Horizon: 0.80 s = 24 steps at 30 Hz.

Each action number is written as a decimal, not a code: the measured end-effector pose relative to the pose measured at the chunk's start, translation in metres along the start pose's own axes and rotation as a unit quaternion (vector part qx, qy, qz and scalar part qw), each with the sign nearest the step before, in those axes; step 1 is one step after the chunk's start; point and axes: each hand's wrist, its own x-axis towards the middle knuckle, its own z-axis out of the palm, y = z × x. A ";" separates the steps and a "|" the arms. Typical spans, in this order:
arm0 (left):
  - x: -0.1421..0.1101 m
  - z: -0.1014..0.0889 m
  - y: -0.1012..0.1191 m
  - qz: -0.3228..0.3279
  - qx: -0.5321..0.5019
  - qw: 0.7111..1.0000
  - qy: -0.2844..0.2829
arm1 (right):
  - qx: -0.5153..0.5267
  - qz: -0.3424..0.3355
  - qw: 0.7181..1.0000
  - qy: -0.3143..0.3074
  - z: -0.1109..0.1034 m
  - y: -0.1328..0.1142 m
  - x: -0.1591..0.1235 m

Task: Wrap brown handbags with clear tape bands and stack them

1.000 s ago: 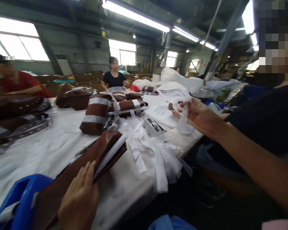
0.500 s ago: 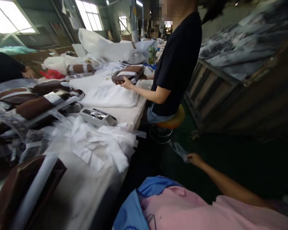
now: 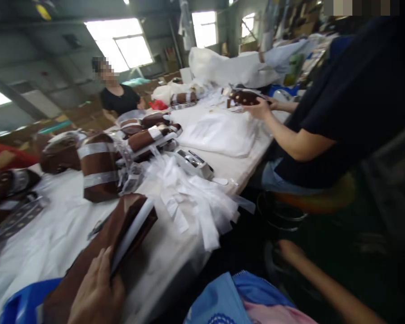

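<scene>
My left hand point(image 3: 96, 290) lies flat, fingers stretched out, on a folded brown fabric piece point(image 3: 121, 225) with a white insert, at the near edge of the white-covered table point(image 3: 54, 234). My right hand point(image 3: 288, 249) is low beside the table, over the dark floor. It is blurred and its fingers do not show clearly. A heap of white strips point(image 3: 192, 198) lies between the two hands, partly hanging over the table edge.
Brown bundles wrapped in clear bands point(image 3: 99, 168) and a metal tool point(image 3: 195, 163) lie further along the table. A person in a dark shirt point(image 3: 340, 112) sits on a stool at the right, handling a brown piece. Another person point(image 3: 116, 96) stands at the far end. A blue bin point(image 3: 20, 301) is near left.
The view swung right and down, then back to the table. My right hand dropped from table height, where it held a white strip, to low beside the table. My left hand stays on the brown piece.
</scene>
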 end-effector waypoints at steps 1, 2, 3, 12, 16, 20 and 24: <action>-0.001 0.002 0.003 -0.032 0.026 0.999 0.012 | 0.000 -0.036 0.999 -0.019 -0.014 -0.021 0.013; -0.002 0.004 0.006 -0.047 0.043 0.998 0.023 | 0.004 -0.076 0.997 -0.034 -0.031 -0.044 0.022; -0.002 0.006 0.009 -0.054 0.057 0.996 0.030 | 0.020 -0.132 0.990 -0.044 -0.048 -0.069 0.028; 0.000 0.004 0.011 -0.088 0.067 0.992 0.061 | 0.069 -0.577 0.808 -0.095 -0.060 -0.303 0.028; -0.001 0.004 0.007 -0.093 0.058 0.991 0.073 | -0.056 -0.633 0.766 -0.096 -0.002 -0.350 0.038; -0.002 0.007 0.005 -0.090 0.049 0.991 0.085 | -0.097 -0.640 0.759 -0.075 0.009 -0.368 0.046; 0.000 0.007 0.003 -0.097 0.044 0.990 0.096 | -0.103 -0.665 0.736 -0.071 -0.005 -0.373 0.021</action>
